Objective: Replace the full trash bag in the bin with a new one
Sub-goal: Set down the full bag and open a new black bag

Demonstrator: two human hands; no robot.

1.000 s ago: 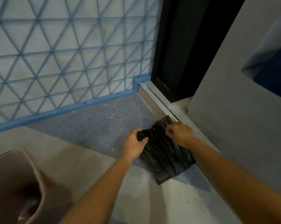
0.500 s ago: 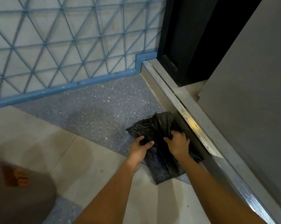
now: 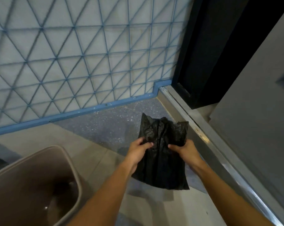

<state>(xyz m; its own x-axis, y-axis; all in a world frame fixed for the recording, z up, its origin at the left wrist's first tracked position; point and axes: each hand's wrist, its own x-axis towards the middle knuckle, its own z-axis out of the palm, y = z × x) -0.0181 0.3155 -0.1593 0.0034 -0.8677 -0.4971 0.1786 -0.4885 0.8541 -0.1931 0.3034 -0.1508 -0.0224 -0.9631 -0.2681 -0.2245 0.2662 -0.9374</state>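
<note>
A folded black trash bag (image 3: 162,160) is held up off the floor in front of me. My left hand (image 3: 138,150) pinches its left edge with thumb and fingers. My right hand (image 3: 184,150) grips its right edge in the same way. The bag's top corners stick up above both hands and its lower part hangs below them. A brown plastic bin (image 3: 69,163) stands at the lower left, open at the top, with a dark inside and no bag over its rim.
A wall with a blue triangular grid (image 3: 82,59) and blue skirting runs behind. A metal door threshold (image 3: 201,136) crosses diagonally on the right, next to a dark doorway (image 3: 219,54) and a grey panel (image 3: 260,119). The floor is speckled grey and beige tile.
Both hands have lifted the black bag off the floor and hold it higher and flatter. The view has swung left, so the bin is back in sight.
</note>
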